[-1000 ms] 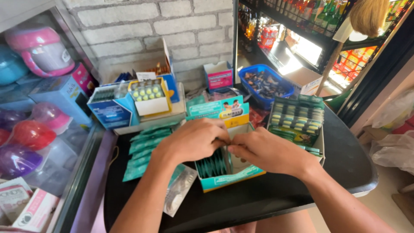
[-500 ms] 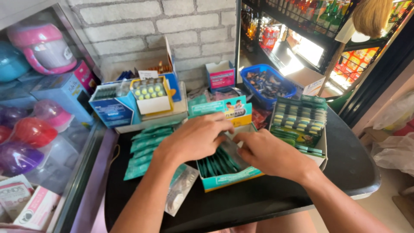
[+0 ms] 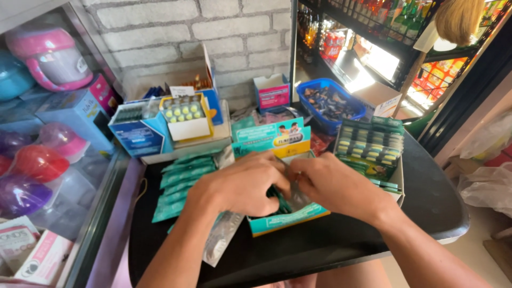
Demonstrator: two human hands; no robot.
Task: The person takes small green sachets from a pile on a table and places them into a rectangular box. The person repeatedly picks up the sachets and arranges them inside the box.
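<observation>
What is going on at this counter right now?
A person has both hands in an open teal carton on a black counter. The left hand and right hand meet over green sachets inside it. More green sachets lie in a loose pile to the left.

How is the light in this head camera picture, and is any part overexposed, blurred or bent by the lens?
Head view: daylight from the upper right burns out a white patch behind the blue plastic basket; the left hand and right hand over the open teal cardboard box are evenly lit and sharp; the black round tray shows soft glare; the edges bow slightly.
</observation>
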